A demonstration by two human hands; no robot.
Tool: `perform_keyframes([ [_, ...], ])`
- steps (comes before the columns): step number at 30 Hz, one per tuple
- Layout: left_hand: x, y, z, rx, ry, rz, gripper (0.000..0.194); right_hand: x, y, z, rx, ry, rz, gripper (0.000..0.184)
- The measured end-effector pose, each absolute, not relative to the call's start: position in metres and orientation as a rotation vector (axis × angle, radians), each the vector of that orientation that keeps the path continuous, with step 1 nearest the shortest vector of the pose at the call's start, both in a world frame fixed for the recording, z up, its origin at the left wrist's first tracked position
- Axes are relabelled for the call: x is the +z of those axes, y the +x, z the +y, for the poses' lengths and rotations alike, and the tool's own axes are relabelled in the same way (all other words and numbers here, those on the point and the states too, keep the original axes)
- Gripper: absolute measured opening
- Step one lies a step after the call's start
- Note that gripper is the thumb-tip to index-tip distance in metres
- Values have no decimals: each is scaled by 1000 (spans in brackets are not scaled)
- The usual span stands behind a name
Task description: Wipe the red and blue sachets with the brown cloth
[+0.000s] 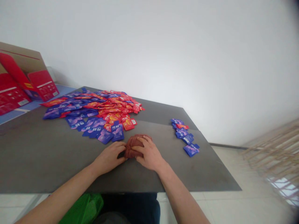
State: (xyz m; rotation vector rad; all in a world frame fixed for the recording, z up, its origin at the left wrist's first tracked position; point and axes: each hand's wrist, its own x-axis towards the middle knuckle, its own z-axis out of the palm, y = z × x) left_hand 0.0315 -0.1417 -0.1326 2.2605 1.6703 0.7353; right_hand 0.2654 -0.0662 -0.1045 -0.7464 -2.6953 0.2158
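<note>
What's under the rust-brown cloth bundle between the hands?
The rust-brown cloth bundle sits on the dark grey tabletop; what lies directly beneath it is hidden. The left hand and right hand cover its sides.

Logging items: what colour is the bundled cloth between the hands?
The bundled cloth is reddish brown; head view.

Place: a plain workroom, with nothing of a home or kitchen about it
Wall: bare white wall (163,46) at 12 o'clock
Work surface: dark grey counter (42,155) at 12 o'clock, heaped with red and blue sachets (93,109) at 11 o'clock
Stock: open red cardboard cartons (28,77) at 10 o'clock
Floor: pale tiles (229,168) at 4 o'clock
Fixture: slatted wooden frame (273,152) at 3 o'clock
</note>
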Motion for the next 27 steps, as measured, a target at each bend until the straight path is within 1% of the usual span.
perform_keyframes([
  [5, -130, 33, -143, 706, 2255, 1693, 14, -100, 257, -52, 151, -793, -2731, 31],
  [8, -130, 33, -144, 693, 2245, 1707, 11, -92, 259, -34, 25, -1128, -2669, 27],
  [11, -129, 33, -145, 698, 2241, 1707, 11, -81, 267, -22, -57, -1414, -2516, 28],
  [13, -128, 34, -145, 706, 2246, 1707, 11, -76, 267, -31, -92, -1402, -2467, 30],
  [18, -129, 35, -146, 700, 2269, 1724, 16, -87, 249, -70, -111, -966, -2703, 25],
  [19, -130, 35, -146, 697, 2273, 1722, 16, -90, 247, -68, -92, -998, -2726, 25],
  [23, -132, 34, -147, 693, 2292, 1711, 12, -91, 252, -32, 20, -1395, -2593, 29],
  [25, -132, 33, -147, 694, 2299, 1717, 12, -88, 256, -17, 87, -1416, -2583, 30],
  [27, -131, 33, -147, 690, 2312, 1720, 13, -83, 259, -13, 158, -1345, -2642, 28],
])
